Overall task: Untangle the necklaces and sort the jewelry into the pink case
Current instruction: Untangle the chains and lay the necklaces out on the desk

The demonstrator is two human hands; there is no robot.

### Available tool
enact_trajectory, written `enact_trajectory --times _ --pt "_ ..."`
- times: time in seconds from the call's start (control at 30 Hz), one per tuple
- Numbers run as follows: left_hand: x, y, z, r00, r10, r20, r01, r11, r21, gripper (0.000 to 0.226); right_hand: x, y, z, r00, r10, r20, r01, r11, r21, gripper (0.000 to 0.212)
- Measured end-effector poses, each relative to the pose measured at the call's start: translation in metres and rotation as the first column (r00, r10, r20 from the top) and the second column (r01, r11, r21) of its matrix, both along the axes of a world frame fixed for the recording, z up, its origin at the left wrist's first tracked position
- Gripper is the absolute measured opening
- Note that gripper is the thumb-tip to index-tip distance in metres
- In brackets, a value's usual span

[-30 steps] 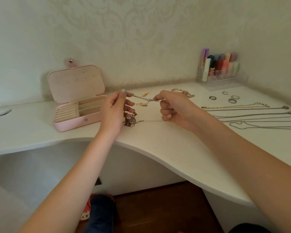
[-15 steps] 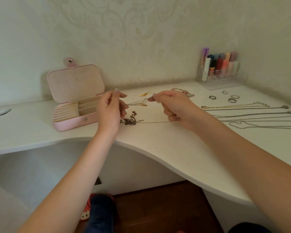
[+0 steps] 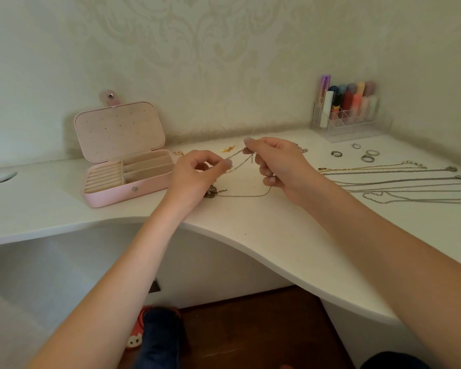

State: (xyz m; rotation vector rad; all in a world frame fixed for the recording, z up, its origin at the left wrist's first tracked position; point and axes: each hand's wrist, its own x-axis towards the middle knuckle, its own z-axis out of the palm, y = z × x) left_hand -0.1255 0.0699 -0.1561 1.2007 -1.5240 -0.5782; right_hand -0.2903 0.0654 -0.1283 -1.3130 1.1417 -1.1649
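Note:
Above the white desk, my left hand [image 3: 194,173] and my right hand [image 3: 274,162] each pinch one end of a thin silver chain [image 3: 237,159] with a small pendant, held taut between them. Below it a tangled clump of chains [image 3: 212,192] lies on the desk, with a fine chain trailing right. The pink case [image 3: 129,191] stands open to the left, lid up, compartments showing. Several straightened necklaces [image 3: 399,179] lie in rows at the right. A small gold piece [image 3: 228,148] lies behind the hands.
Several rings [image 3: 367,155] lie near a clear organiser [image 3: 346,123] holding cosmetic tubes at the back right. A cable hole [image 3: 1,177] is in the desk at far left. The desk's front edge curves inward below my arms.
Both hands have shifted: the right rose slightly and the left lowered, so the chain now slopes up to the right. A small pendant now hangs from it.

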Motion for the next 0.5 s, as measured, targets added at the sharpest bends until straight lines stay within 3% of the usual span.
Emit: enact_trajectory --times 0.3,0.5 --pt "0.0024 -0.0032 -0.0006 0.984 0.038 -0.173 -0.050 0.997 -0.065 0.021 -0.0009 -0.0065 -0.0020 0.996 0.071 0.047 -0.072 0.997 0.016 0.015" --pt "0.0031 -0.0030 -0.0044 0.988 0.132 0.077 -0.120 0.983 -0.137 0.016 -0.0007 -0.0052 -0.0059 0.982 0.159 0.097 -0.155 0.987 -0.042 0.014"
